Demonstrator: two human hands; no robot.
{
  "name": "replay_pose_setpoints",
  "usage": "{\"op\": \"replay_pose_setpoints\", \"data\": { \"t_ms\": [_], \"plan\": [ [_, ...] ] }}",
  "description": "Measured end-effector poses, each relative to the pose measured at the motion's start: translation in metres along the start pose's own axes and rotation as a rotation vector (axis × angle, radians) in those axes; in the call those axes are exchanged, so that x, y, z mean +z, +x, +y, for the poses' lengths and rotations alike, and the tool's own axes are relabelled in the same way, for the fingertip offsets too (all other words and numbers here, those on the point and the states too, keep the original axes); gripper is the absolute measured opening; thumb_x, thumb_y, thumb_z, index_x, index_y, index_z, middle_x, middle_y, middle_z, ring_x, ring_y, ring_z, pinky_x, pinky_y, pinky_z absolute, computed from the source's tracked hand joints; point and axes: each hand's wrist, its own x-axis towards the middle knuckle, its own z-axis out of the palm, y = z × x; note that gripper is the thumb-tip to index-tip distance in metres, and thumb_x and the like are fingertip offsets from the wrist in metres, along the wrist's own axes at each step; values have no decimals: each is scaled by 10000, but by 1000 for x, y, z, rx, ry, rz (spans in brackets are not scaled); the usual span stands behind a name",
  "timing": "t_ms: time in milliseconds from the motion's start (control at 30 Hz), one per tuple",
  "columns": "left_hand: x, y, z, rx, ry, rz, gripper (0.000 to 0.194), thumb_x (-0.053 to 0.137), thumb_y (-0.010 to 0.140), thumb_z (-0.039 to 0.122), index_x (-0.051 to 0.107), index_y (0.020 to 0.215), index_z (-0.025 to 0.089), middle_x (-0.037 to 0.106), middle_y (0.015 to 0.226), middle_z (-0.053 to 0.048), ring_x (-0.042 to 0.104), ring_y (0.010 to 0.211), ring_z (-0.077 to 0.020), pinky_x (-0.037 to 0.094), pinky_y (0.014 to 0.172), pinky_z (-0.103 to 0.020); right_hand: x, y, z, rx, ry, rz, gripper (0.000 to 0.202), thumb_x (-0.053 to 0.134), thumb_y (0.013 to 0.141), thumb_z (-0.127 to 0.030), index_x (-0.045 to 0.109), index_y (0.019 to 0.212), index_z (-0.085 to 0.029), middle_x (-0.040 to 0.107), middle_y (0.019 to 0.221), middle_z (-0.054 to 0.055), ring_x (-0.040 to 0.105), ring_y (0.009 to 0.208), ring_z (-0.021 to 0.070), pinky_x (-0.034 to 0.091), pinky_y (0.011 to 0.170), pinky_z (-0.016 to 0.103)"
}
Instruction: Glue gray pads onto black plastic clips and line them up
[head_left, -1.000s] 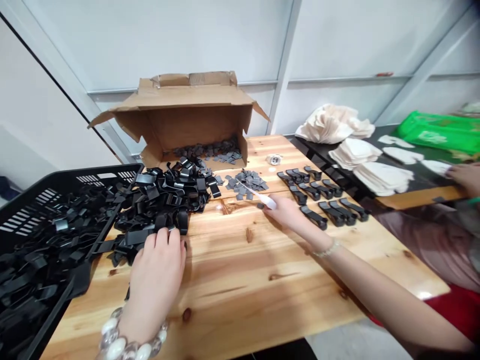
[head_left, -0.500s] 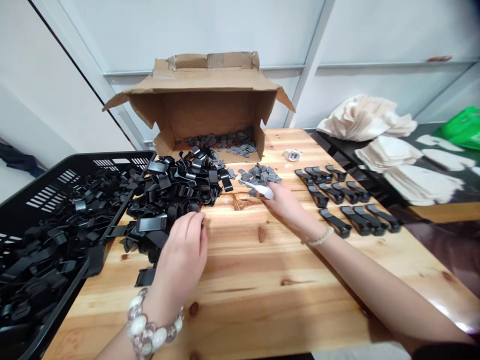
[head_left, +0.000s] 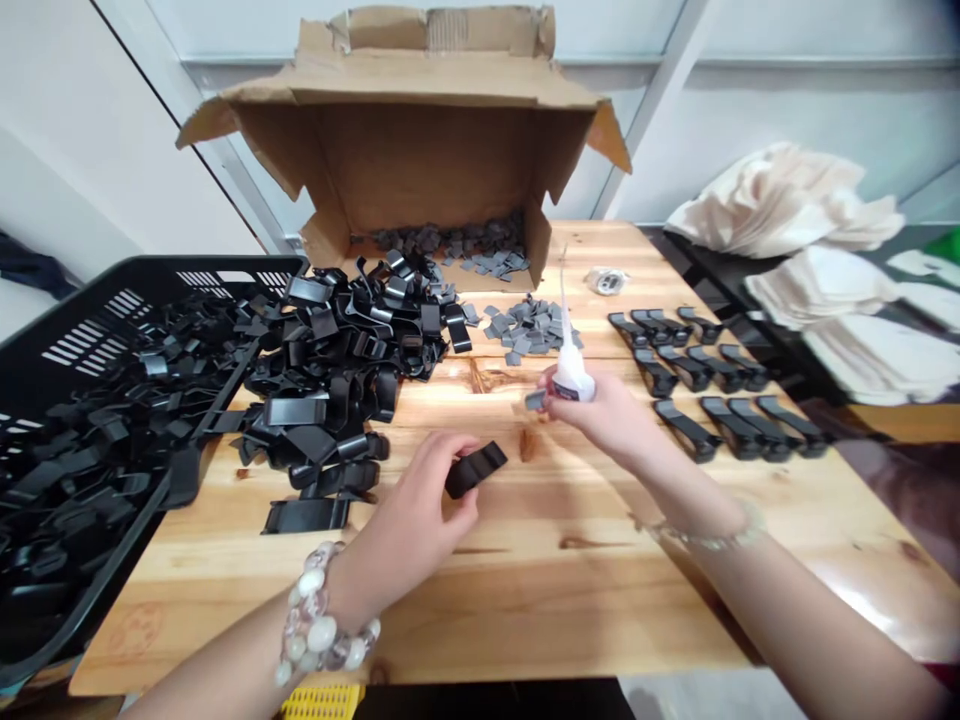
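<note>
Can see, as the largest thing, a wooden table [head_left: 525, 625], with a faint round stamp [head_left: 135, 632] at its near left corner, too weak to read. On the left, can see a black basket [head_left: 169, 263] full of black pieces, and at the back a cardboard box [head_left: 442, 160], open to the front, with a barcode-like print [head_left: 448, 30] on its top flap, not legible from here. Beside the basket, can notice a heap of clips [head_left: 337, 350], and on the right side three rows of clips [head_left: 686, 428]. With the left hand [head_left: 409, 515], half closed, holding one black clip [head_left: 475, 470] between thumb and fingers, above the middle of the table. With the right hand [head_left: 611, 410], closed around a white bottle [head_left: 571, 368], keeping its nozzle upward, with a label [head_left: 566, 392] too small to read. Also pinching, at the same hand's fingertips, one grey piece [head_left: 535, 400], near a pile of grey pieces [head_left: 532, 325]
</note>
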Motion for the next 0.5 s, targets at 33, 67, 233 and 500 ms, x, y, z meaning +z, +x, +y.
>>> {"op": "replay_pose_setpoints", "data": {
  "t_ms": [33,67,233,500],
  "plan": [
    [-1,0,2,-2,7,-14,416,513,846,110,427,1222,267,518,1231,-55,525,1174,-209,444,1039,-410,3,-8,-2,42,97,-45,185,569,702,-226,597,866,-145,677,840,47,625,760,167,471,723,287],
    [-2,0,3,-10,15,-32,413,506,847,108,428,1222,264,513,1233,-60,522,1174,-213,444,1036,-415,6,-15,-4,87,185,-90,178,581,679,-208,608,844,-147,673,824,39,620,757,164,468,726,286],
    [-4,1,2,-50,50,-127,419,486,861,116,414,1250,257,472,1280,-76,486,1216,-219,407,1067,-434,21,-29,0,205,348,-305,168,647,665,-244,624,801,-147,614,696,-3,553,656,129,425,674,276],
    [1,2,-6,-88,98,-154,390,483,929,318,374,1293,228,510,1312,-109,505,1223,-245,424,1044,-447,30,-39,-3,261,562,-329,255,714,688,-342,593,804,-150,567,608,-27,498,584,105,380,609,260]
  ]
}}
